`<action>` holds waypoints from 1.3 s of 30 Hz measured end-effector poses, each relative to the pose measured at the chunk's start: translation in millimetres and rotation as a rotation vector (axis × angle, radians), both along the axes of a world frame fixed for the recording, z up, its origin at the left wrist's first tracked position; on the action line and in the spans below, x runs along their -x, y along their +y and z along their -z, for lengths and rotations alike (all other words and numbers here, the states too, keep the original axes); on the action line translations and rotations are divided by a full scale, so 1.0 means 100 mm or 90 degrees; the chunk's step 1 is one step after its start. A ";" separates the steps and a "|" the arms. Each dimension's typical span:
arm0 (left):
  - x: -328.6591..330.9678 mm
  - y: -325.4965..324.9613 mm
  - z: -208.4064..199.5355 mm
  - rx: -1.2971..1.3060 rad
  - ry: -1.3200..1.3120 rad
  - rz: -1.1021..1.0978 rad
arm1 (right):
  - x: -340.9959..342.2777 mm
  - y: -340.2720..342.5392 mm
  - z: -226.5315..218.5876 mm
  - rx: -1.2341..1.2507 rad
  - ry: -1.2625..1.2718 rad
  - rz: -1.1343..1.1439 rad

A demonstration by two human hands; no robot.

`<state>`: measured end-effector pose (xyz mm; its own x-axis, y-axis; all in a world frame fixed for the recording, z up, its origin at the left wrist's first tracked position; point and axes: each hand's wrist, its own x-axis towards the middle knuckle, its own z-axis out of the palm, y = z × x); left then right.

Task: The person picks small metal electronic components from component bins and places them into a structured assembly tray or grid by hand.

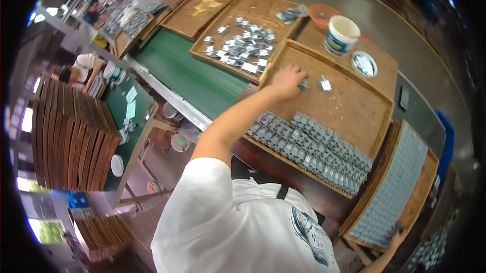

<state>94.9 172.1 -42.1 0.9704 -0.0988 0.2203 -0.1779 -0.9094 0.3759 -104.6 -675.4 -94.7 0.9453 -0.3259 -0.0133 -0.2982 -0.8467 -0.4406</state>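
Observation:
My left hand (287, 81) is over the wooden tray in front of me, its fingers bent down around a small grey metal part (303, 84), partly hidden by the hand. A single silvery part (325, 85) lies to the right of it on the tray floor. Along the tray's near side stand tight rows of grey metal parts (309, 146). Far to the right, my right hand (399, 238) is at the near end of another tray packed with grey parts (390, 187). Its fingers are closed at a small dark piece, too small to make out.
Loose silvery parts are heaped in a wooden tray (283, 7) beyond my left hand. A white bucket (342, 35), an orange basin (322, 13) and a round tub (364, 64) stand behind my tray. Stacked trays (76, 136) rise at left, near a seated person (83, 68).

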 end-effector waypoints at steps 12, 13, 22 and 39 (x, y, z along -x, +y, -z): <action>1.30 -0.48 -0.48 1.006 0.286 -0.024 | -0.58 3.73 -0.98 -0.615 -0.214 -0.031; 1.37 -0.53 -0.50 1.016 0.291 -0.012 | -0.57 3.93 -0.99 -0.646 -0.177 -0.072; 1.71 -0.63 -0.73 1.012 0.268 0.023 | -0.51 5.50 -1.51 -0.697 0.026 -0.306; 1.87 -1.02 -0.81 0.522 0.025 0.068 | -0.47 5.63 -1.50 -0.072 -0.288 -0.546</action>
